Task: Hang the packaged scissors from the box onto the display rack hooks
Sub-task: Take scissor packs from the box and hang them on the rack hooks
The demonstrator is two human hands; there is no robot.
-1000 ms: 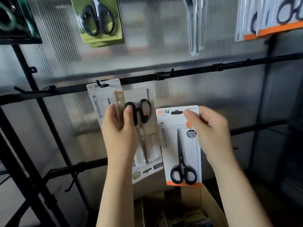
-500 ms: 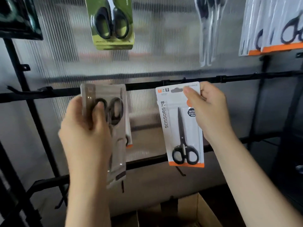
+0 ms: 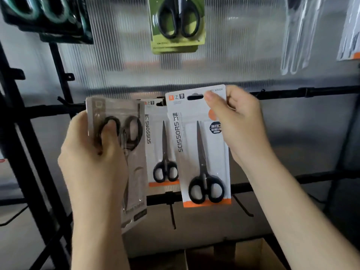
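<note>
White-and-orange carded pack of black-handled scissors point(image 3: 202, 152), held upright at its top right corner by the right hand point(image 3: 235, 121), fingers point(image 3: 212, 100) clamped beside the hang slot, level with the black rack rail point(image 3: 311, 92). Left hand point(image 3: 91, 162) grips a grey translucent scissors pack point(image 3: 124, 152), thumb over one handle loop; its print is unreadable. An identical white-and-orange pack point(image 3: 161, 149) hangs behind, partly hidden. Cardboard box point(image 3: 224, 256) cut off below. Since half a second ago, both held packs sit closer together.
</note>
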